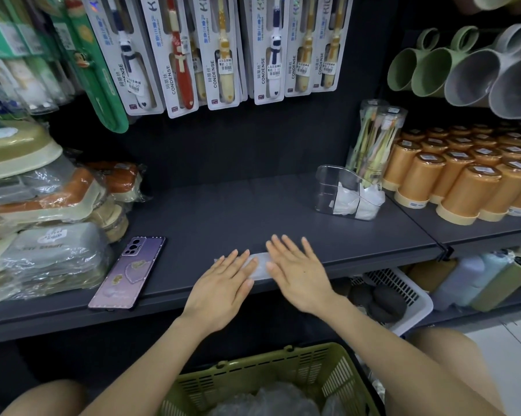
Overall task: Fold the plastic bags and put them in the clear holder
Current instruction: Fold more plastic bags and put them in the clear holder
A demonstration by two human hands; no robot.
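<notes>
Both hands are lying flat, fingers straight and slightly spread, pressing down on a folded plastic bag (260, 264) near the front edge of the dark grey shelf (223, 211). The bag is lying as a narrow, translucent white strip, with its long axis running left to right, roughly parallel to the shelf's front edge. The left hand (223, 291) is covering the strip's left part, leaving the left end peeking out past the fingertips. The right hand (298, 274) is covering the right part and hiding that end. Only a short stretch of the bag is showing between the two hands, which are sitting just beside each other, gripping nothing.

The clear holder (331, 187) is standing well apart, further back on the shelf to the right, and is holding folded white bags (347, 199) in its right portion. A purple phone (128, 271) is lying face down to the left of the hands. Below the shelf, a green basket (253, 376) is holding crumpled clear bags (271, 400).
</notes>
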